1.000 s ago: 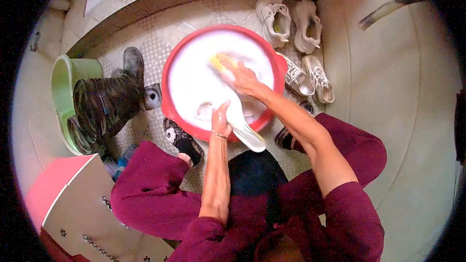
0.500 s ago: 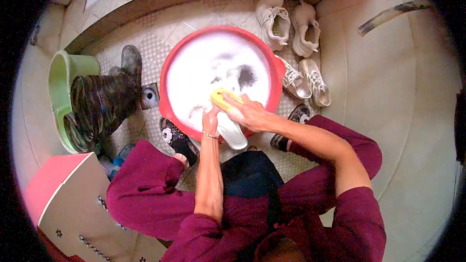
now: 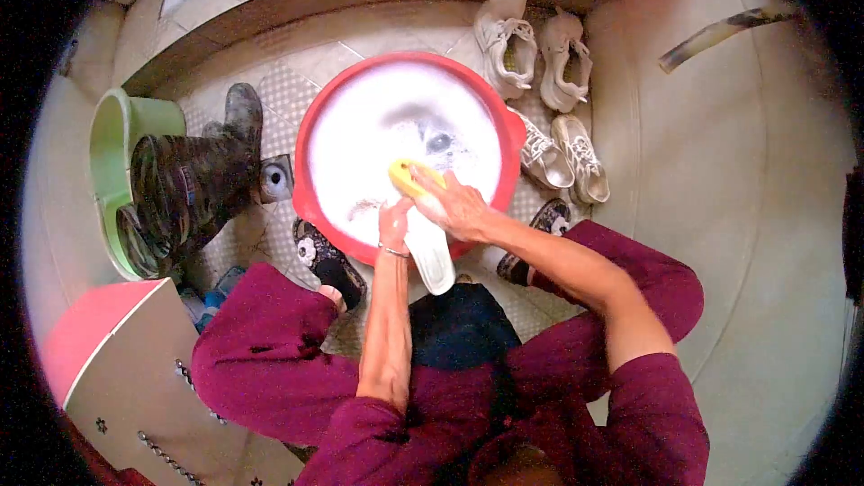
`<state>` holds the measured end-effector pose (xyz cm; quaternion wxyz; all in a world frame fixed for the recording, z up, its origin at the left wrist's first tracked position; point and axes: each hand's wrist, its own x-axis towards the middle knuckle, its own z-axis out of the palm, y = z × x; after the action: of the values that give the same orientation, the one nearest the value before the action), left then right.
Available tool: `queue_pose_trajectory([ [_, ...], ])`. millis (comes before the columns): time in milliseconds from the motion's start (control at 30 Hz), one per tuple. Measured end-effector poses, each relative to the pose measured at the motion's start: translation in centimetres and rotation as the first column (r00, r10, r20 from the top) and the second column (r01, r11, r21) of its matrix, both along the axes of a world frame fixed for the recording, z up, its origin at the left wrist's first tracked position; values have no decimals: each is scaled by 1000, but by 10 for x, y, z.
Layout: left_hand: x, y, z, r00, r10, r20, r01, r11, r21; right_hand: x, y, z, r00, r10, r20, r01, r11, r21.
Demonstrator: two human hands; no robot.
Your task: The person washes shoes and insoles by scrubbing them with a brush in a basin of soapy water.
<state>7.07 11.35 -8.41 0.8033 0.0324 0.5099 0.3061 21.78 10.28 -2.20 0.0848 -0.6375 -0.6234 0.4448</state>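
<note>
A red basin (image 3: 310, 126) of white suds stands on the floor before me. My left hand (image 3: 394, 223) is closed on a pale, sole-shaped shoe piece (image 3: 432, 256), whose rounded end sticks out over the basin's near rim. My right hand (image 3: 456, 207) presses a yellow brush or sponge (image 3: 409, 177) near the piece's upper end, just above my left fingers. Its exact kind is unclear. Dark, murky water (image 3: 438, 139) shows through the foam beyond my hands.
Two pairs of pale shoes (image 3: 564, 63) stand right of the basin. Dark boots (image 3: 202, 180) lean by a green tub (image 3: 110, 166) at left, near a floor drain (image 3: 275, 178). A pink-and-white cabinet (image 3: 135, 360) is at lower left.
My right hand has come back toward me with the yellow thing, to beside my left hand. The pale piece has shifted left and points more toward me.
</note>
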Motion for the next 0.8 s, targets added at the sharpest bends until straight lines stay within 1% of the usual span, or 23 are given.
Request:
queue_pose_trajectory([
  [33, 3, -2, 5, 999, -17, 49, 15, 999, 29, -2, 16, -20, 1000, 3, -8, -3, 1000, 2],
  [67, 6, -2, 16, 994, -99, -42, 102, 992, 70, -3, 37, -49, 998, -67, 13, 66, 995, 80],
  [100, 6, -12, 14, 997, -77, -16, 78, 996, 47, -7, 41, -54, 987, -157, 29, 151, 977, 149],
  [133, 11, -9, 7, 998, -53, 20, 52, 997, 56, -3, 42, -54, 984, -177, 28, 170, 973, 157],
  [167, 11, -7, 2, 999, 15, -41, -15, 1000, 17, 6, 49, -54, 972, -235, -26, 236, 964, 122],
  [200, 7, -4, 1, 999, 20, -46, -19, 1000, 22, 12, 52, -51, 956, -283, -83, 289, 955, 70],
  [267, 0, -1, -2, 993, 21, 112, -29, 997, 73, 15, 30, -41, 959, -278, -62, 284, 925, 252],
  [300, -1, 0, 1, 999, -15, 47, 13, 999, 45, 10, 18, -8, 996, -93, -8, 94, 990, 104],
  [333, 1, -1, 6, 999, -14, 49, 13, 999, 38, 8, 11, 15, 994, 104, 13, -103, 993, -51],
  [367, 4, -2, 12, 1000, -7, 23, 6, 997, 71, 5, 9, 21, 996, 85, -25, -88, 986, -141],
  [400, 7, -4, 15, 1000, 1, -2, -1, 994, 107, 0, 12, 4, 996, 87, -22, -90, 986, -143],
  [433, 14, -7, 13, 1000, -15, 9, 13, 992, 128, -3, 23, -29, 1000, 7, 18, -7, 1000, 1],
  [467, 13, -11, 4, 999, -18, 38, 14, 994, 104, -4, 34, -52, 996, -84, 38, 78, 987, 140],
  [500, 11, -18, 9, 999, -42, -2, 41, 992, 120, -1, 50, -64, 995, -47, 89, 39, 995, 93],
  [533, 14, -14, 14, 997, -59, -40, 65, 985, 161, 0, 60, -58, 995, -55, 79, 47, 993, 104],
  [567, 14, -11, 10, 999, 31, -43, -23, 986, 164, 7, 73, -52, 993, -57, 105, 47, 995, 88],
  [600, 5, -9, 2, 998, 32, -47, -24, 986, 165, 11, 75, -47, 990, -49, 134, 43, 998, 53],
  [633, -3, -6, -7, 1000, 24, 20, -26, 997, 77, 17, 71, -49, 984, -120, 130, 108, 989, 97],
  [667, -4, -5, -17, 996, 18, 93, -17, 1000, -11, 23, 65, -53, 983, -117, 140, 104, 990, 96],
  [700, -4, -2, -8, 991, -4, 136, 6, 1000, -15, 23, 55, -62, 961, -185, 205, 172, 982, 79],
  [733, -5, -5, -16, 991, 2, 136, 0, 1000, -11, 22, 50, -70, 933, -244, 263, 234, 970, 72],
  [767, -7, -9, -29, 993, 34, 112, -35, 999, 7, 23, 47, -78, 939, -138, 315, 172, 981, -83],
  [800, -9, -10, -28, 994, 62, 87, -64, 998, 20, 23, 41, -77, 941, -138, 309, 172, 981, -86],
])
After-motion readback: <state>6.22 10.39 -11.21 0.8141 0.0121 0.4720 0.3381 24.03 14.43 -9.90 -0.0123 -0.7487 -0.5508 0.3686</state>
